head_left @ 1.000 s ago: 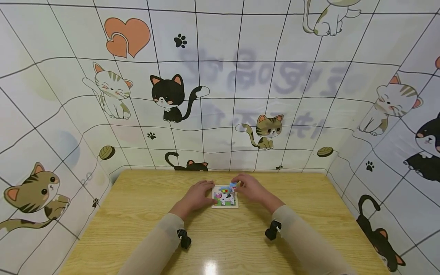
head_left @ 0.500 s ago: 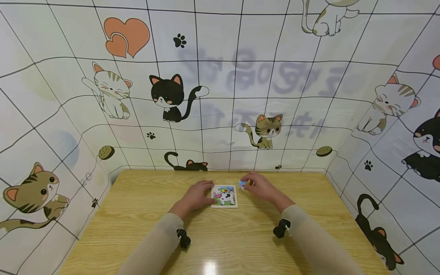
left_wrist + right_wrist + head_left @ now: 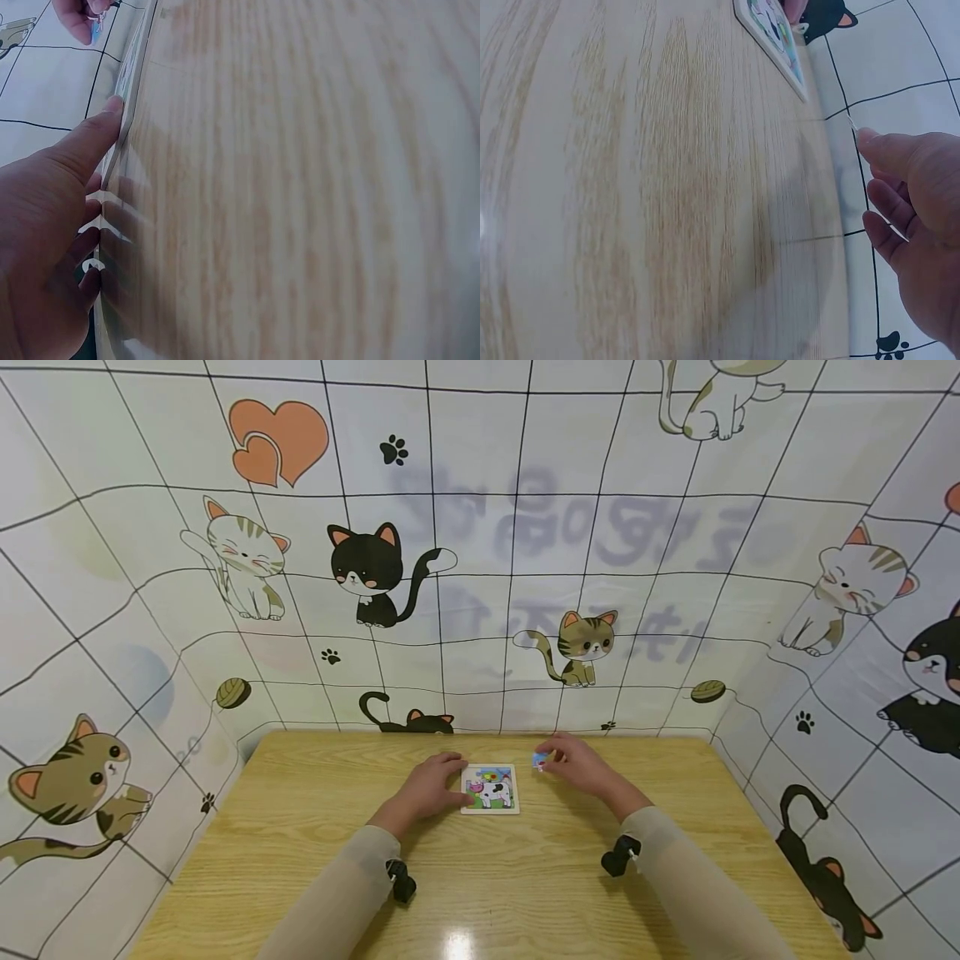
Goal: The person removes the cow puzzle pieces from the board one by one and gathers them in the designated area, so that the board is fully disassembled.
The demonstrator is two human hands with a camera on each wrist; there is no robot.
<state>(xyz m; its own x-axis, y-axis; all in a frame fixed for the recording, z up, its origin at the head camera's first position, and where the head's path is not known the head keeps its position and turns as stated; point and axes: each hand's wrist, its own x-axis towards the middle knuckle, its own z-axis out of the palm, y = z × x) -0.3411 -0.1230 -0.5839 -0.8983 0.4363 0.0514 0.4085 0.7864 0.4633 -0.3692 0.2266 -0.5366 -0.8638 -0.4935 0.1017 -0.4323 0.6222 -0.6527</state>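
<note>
A small square jigsaw puzzle (image 3: 492,793) with a cow picture and a pale frame lies flat on the table. My left hand (image 3: 429,791) rests along its left side, the thumb near the lower corner and fingertips at the upper one. In the left wrist view, the thumb of my left hand (image 3: 45,195) is straight against the frame, the other fingertips on the table. Right of the puzzle, my right hand (image 3: 581,768) pinches a small blue puzzle piece (image 3: 538,761) between thumb and fingers. The right wrist view shows the piece only as a thin edge above the thumb.
The wooden table (image 3: 480,877) ends at a white back wall (image 3: 480,552) printed with cats and grid lines. Side walls stand left and right. Black wrist cameras (image 3: 401,882) are strapped to both sleeves.
My right hand has lifted the blue piece away from over the puzzle's upper right and carried it rightward. My left hand and the puzzle have stayed in place.
</note>
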